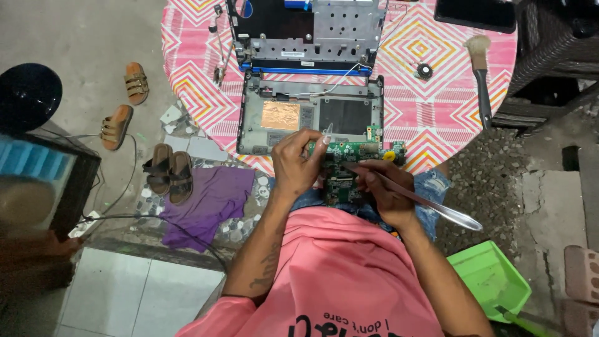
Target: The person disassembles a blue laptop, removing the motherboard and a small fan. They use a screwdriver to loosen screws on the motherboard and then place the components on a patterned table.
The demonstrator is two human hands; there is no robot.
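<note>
Rough grey concrete and small pebbles are seen around a round table (187,87), which is covered with a cloth of pink, white and orange diamond pattern. On this cloth an opened laptop shell (310,118) of grey plastic is laid, with a square copper foil patch (280,115) inside it, and behind it a perforated metal frame (318,28) with a blue edge is placed. A green circuit board (349,165), flat and crowded with small parts, is held over the lap, just in front of the table edge. The left hand (298,163) is closed on the left side of the board, the fingers curled over its top edge. The right hand (385,195) is closed around shiny metal tweezers (424,201), long and thin, whose tip is laid on the board surface. A brush (481,72) with pale bristles and a dark handle is lying on the right part of the cloth, near a small round black fan (424,70). On the floor at the left, brown sandals (170,171) and a wrinkled purple cloth (209,203) are seen. A bright green plastic tray (490,278) is standing at the lower right, and a pink shirt (337,274) is worn by the person.
</note>
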